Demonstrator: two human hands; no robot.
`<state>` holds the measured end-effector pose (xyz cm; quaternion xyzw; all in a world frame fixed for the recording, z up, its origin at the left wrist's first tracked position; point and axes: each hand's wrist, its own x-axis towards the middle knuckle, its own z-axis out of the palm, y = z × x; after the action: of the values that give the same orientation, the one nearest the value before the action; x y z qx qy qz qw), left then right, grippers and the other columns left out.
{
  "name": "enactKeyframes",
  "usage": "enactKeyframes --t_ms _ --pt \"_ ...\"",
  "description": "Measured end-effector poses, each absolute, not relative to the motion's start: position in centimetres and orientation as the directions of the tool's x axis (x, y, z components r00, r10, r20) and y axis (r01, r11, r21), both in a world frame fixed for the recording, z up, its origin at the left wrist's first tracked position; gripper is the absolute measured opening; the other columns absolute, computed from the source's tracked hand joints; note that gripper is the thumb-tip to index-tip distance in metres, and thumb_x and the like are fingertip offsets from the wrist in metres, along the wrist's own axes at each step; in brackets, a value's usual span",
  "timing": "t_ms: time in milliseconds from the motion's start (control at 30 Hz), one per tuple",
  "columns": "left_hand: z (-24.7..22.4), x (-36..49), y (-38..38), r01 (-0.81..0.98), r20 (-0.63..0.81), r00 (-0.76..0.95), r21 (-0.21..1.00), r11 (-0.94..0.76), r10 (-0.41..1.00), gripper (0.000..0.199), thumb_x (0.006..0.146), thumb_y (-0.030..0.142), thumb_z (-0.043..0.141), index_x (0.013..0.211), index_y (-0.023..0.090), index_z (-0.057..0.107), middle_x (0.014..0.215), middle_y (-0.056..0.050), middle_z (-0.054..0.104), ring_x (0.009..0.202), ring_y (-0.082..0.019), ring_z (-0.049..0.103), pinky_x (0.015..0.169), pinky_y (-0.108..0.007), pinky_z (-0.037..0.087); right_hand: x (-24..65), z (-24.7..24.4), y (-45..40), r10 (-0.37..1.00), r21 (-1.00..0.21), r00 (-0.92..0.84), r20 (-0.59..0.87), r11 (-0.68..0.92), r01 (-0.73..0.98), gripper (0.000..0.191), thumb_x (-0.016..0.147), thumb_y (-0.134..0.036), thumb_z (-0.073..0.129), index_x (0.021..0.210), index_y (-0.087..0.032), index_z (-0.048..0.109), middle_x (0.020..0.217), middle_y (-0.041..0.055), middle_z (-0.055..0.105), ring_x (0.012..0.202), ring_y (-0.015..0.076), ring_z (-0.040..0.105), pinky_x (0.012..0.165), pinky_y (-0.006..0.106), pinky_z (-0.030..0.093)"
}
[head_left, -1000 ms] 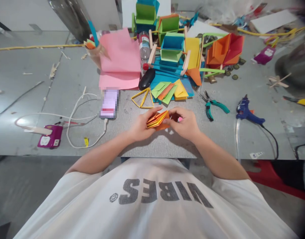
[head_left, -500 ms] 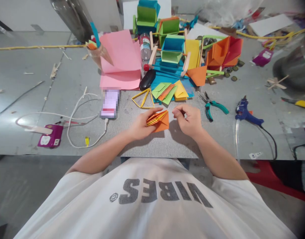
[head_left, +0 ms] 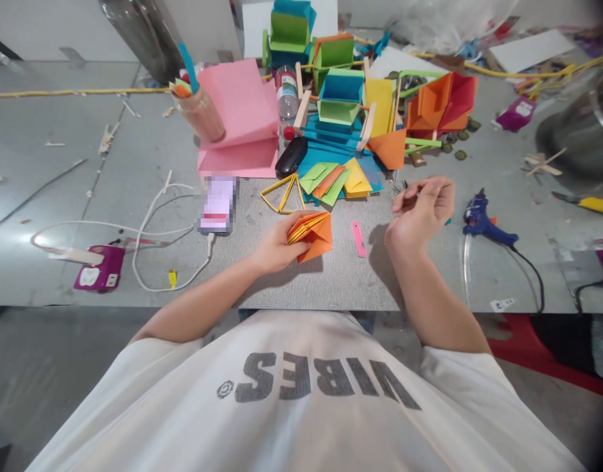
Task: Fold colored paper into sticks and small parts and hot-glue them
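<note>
My left hand (head_left: 282, 246) grips a folded orange paper piece (head_left: 321, 239) with yellow edges along its top, just above the table. Over the pliers, which it mostly hides, my right hand (head_left: 427, 203) is raised with its fingers curled; what it holds, if anything, is hidden. Between the hands a small pink strip (head_left: 359, 239) lies on the table. Behind my left hand are a yellow triangular stick frame (head_left: 284, 195) and folded green, orange and yellow papers (head_left: 326, 181).
A blue glue gun (head_left: 486, 219) lies at the right. A phone (head_left: 217, 203) with a white cable is at the left. Farther back stand a cup (head_left: 203, 115) on pink paper (head_left: 240, 105), a bottle (head_left: 287, 95), a black case (head_left: 291, 157) and coloured paper models (head_left: 341, 98).
My right hand has moved right, away from the orange paper, to over the pliers. The pink strip now shows on the table. My left hand still holds the paper, slightly turned.
</note>
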<state>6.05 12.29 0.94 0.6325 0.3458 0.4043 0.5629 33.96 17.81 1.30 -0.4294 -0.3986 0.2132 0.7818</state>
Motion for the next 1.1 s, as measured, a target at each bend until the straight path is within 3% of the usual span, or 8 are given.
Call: enactKeyframes --t_ms 133,267,467,567,700,800,900,1100 --pt "0.6 6.0 12.2 -0.021 0.114 0.444 0.993 -0.116 0.889 0.066 0.079 0.015 0.075 0.144 0.021 0.072 0.137 -0.011 0.08 0.127 -0.031 0.075 0.114 -0.048 0.054 34.6 0.4 18.6 0.716 -0.868 0.544 0.438 0.494 0.048 0.048 0.101 -0.071 0.076 0.098 -0.03 0.051 0.088 -0.0033 0.059 0.06 0.0106 0.058 0.053 0.028 0.043" --pt "0.5 6.0 12.1 -0.032 0.073 0.457 0.997 -0.065 0.887 0.067 0.08 0.016 0.077 0.147 0.021 0.071 0.139 -0.011 0.079 0.126 -0.029 0.074 0.111 -0.043 0.054 32.7 0.7 16.8 0.834 -0.857 0.217 0.507 0.516 0.018 0.048 0.09 -0.06 0.093 0.114 -0.029 0.066 0.114 0.0022 0.073 0.094 0.0181 0.077 0.079 0.035 0.06" --pt "1.0 6.2 11.8 -0.174 -0.034 0.453 0.977 0.126 0.891 0.047 0.087 0.033 0.088 0.13 0.017 0.077 0.116 -0.009 0.081 0.106 -0.024 0.076 0.097 -0.036 0.056 30.1 0.6 13.4 0.918 -0.911 -0.112 0.381 0.393 0.12 0.044 0.11 -0.067 0.065 0.093 -0.027 0.066 0.071 -0.002 0.064 0.062 0.0153 0.062 0.064 0.034 0.053" --pt "1.1 6.2 11.6 -0.281 -0.106 0.504 0.918 0.279 0.857 0.049 0.091 0.052 0.09 0.124 0.017 0.079 0.11 -0.011 0.081 0.096 -0.022 0.076 0.087 -0.033 0.057 29.8 0.2 13.1 0.898 -0.893 -0.125 0.421 0.435 0.119 0.036 0.106 -0.065 0.072 0.11 -0.029 0.068 0.097 0.0029 0.072 0.078 0.0182 0.069 0.074 0.037 0.058" --pt "0.9 6.3 11.6 -0.33 -0.11 0.606 0.866 0.375 0.788 0.072 0.09 0.077 0.085 0.134 0.02 0.08 0.106 -0.011 0.079 0.084 -0.019 0.072 0.074 -0.029 0.055 29.6 0.1 12.8 0.874 -0.878 -0.228 0.43 0.463 0.12 0.054 0.096 -0.068 0.083 0.133 -0.032 0.066 0.131 0.0097 0.073 0.108 0.0252 0.073 0.092 0.045 0.062" --pt "1.1 6.5 11.5 -0.268 -0.079 0.697 0.893 0.361 0.713 0.075 0.083 0.072 0.093 0.135 0.02 0.08 0.103 -0.009 0.076 0.082 -0.016 0.067 0.073 -0.027 0.052 29.3 0.5 12.2 0.885 -0.886 -0.271 0.378 0.431 0.171 0.045 0.098 -0.063 0.082 0.124 -0.029 0.071 0.116 0.0076 0.078 0.1 0.024 0.073 0.09 0.044 0.061" --pt "1.6 6.6 11.4 -0.177 -0.081 0.775 0.924 0.338 0.627 0.056 0.087 0.055 0.095 0.124 0.016 0.082 0.099 -0.01 0.076 0.08 -0.015 0.063 0.074 -0.028 0.05 29.4 1.1 12.0 0.888 -0.89 -0.289 0.358 0.418 0.182 0.03 0.102 -0.057 0.079 0.106 -0.027 0.076 0.096 0.0042 0.078 0.085 0.0205 0.07 0.079 0.039 0.058" --pt "1.9 6.2 11.6 -0.16 -0.203 0.79 0.843 0.514 0.578 0.052 0.087 0.045 0.084 0.129 0.013 0.083 0.112 -0.018 0.083 0.075 -0.016 0.06 0.068 -0.029 0.046 30.5 2.4 12.8 0.887 -0.939 -0.362 0.287 0.334 0.075 0.038 0.103 -0.058 0.08 0.086 -0.024 0.077 0.077 0.0018 0.074 0.069 0.0163 0.066 0.067 0.034 0.051"
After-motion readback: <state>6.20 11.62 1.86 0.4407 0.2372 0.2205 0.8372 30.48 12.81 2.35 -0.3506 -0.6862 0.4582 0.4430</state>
